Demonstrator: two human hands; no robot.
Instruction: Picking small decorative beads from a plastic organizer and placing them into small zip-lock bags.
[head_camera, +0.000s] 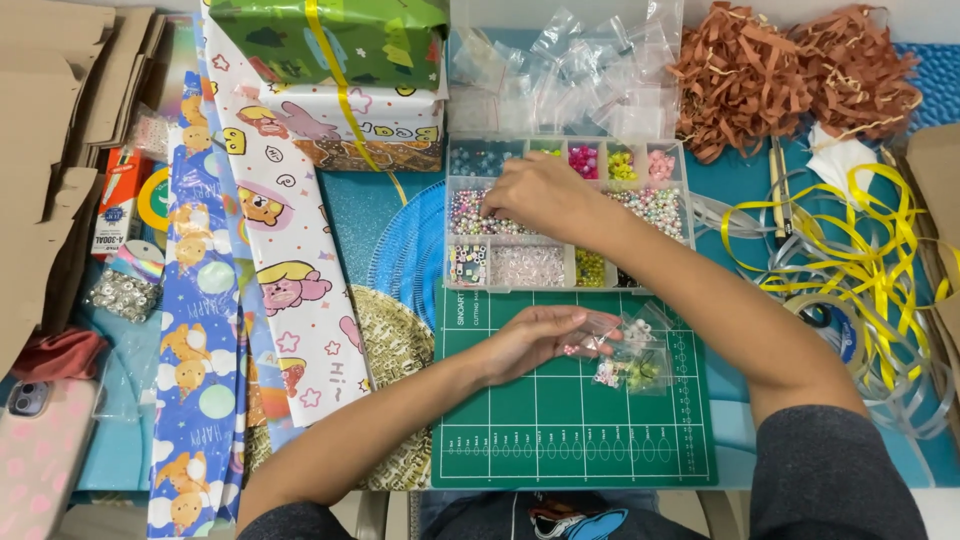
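head view looks down on a crowded counter (750, 180) with a teal cover. the right hand (540, 190) reaches into a clear divided bead box (570, 212), its fingers (492, 207) curled and pinched together over the compartment of small pale mixed beads at the box's left middle; whether a bead is actually caught between them cannot be told. the left hand (535, 338) lies palm up over the green cutting mat (570, 420), its fingers loosely closed on a small clear plastic bag (597, 335) with a few pink beads in it. just beside that bag, to the right on the mat, lie more small filled bags (638, 365). behind the bead box sits a heap of empty clear bags (570, 70). left of the mat lie rolls of cartoon wrapping paper (290, 250), and a wrapped green gift box (330, 40) stands at the far edge. yellow and silver ribbon (850, 250) tangles on the right, near brown shredded paper (790, 70). a pink phone (40, 450) lies at the near left corner.
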